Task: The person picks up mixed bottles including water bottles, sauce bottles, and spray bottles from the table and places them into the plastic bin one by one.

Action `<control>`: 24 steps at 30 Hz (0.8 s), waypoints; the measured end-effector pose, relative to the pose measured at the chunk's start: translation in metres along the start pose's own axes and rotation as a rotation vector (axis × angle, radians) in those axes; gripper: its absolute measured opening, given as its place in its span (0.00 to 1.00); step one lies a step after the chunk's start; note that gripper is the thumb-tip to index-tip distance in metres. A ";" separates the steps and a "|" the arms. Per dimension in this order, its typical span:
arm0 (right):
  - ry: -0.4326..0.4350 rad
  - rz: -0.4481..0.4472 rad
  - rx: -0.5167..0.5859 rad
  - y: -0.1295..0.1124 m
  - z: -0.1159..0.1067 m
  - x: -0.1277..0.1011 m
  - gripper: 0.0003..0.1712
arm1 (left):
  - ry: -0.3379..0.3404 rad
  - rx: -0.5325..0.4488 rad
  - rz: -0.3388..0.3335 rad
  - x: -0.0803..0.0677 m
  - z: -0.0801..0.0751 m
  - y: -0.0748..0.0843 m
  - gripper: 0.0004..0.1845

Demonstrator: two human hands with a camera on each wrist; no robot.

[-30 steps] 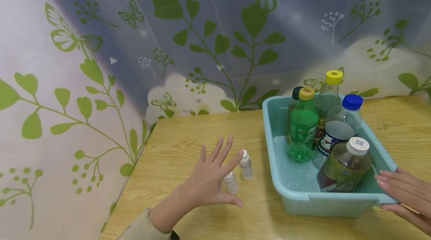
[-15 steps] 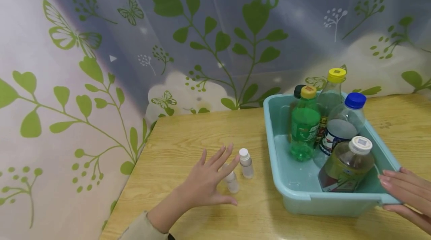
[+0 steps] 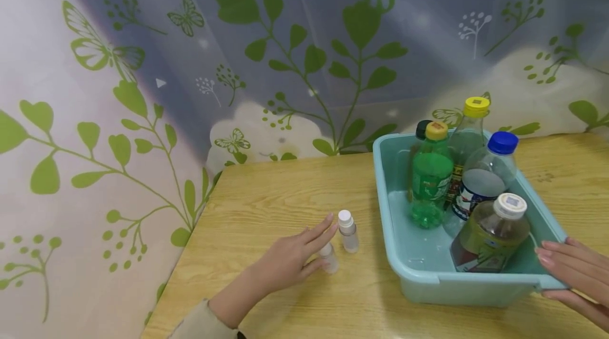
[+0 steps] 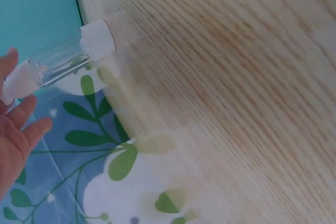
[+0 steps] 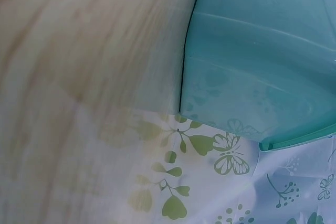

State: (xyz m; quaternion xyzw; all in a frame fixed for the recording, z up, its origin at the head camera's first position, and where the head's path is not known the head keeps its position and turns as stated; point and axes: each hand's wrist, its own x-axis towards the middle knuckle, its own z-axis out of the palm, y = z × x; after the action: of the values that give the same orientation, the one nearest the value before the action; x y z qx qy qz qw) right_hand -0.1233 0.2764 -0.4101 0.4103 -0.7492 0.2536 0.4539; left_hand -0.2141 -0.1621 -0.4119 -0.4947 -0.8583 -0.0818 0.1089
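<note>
Two small clear bottles with white caps stand on the wooden table [image 3: 266, 196]. My left hand [image 3: 304, 252] reaches over the nearer small bottle [image 3: 329, 258], with straight fingers above it and the thumb below; the fingertips touch its cap [image 4: 16, 83]. The farther small bottle [image 3: 348, 231] stands free just beyond it, and its clear body shows in the left wrist view [image 4: 68, 62]. My right hand [image 3: 571, 273] lies flat against the near right corner of a teal tub [image 3: 418, 278].
The tub holds several upright drink bottles: a green one [image 3: 430, 183], a tall yellow-capped one [image 3: 468, 135], a blue-capped one [image 3: 485, 175] and a white-capped one [image 3: 490, 236]. A leaf-patterned curtain [image 3: 142, 117] hangs behind and left of the table. The tub wall [image 5: 262, 66] fills the right wrist view.
My left hand has dropped from a spread, raised pose down onto the nearer small bottle, fingers drawn together. The right hand, tub and bottles have stayed put.
</note>
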 end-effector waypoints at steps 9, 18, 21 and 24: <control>-0.016 0.019 -0.015 0.004 -0.002 -0.008 0.25 | 0.007 -0.135 -0.005 0.002 0.000 -0.001 0.30; 0.034 0.005 0.032 0.001 0.002 -0.002 0.25 | -0.084 -0.230 -0.097 0.006 -0.012 -0.001 0.27; 0.036 0.001 0.036 0.003 0.002 -0.006 0.26 | -0.108 -0.245 -0.104 0.007 -0.015 -0.001 0.27; 0.025 0.012 0.029 0.005 0.001 -0.011 0.27 | -0.122 -0.266 -0.108 0.007 -0.017 -0.001 0.27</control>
State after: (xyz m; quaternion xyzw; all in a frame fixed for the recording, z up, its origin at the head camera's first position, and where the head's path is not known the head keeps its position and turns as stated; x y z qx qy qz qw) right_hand -0.1254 0.2826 -0.4201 0.4090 -0.7421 0.2722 0.4559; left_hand -0.2168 -0.1615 -0.3933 -0.4619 -0.8703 -0.1703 -0.0142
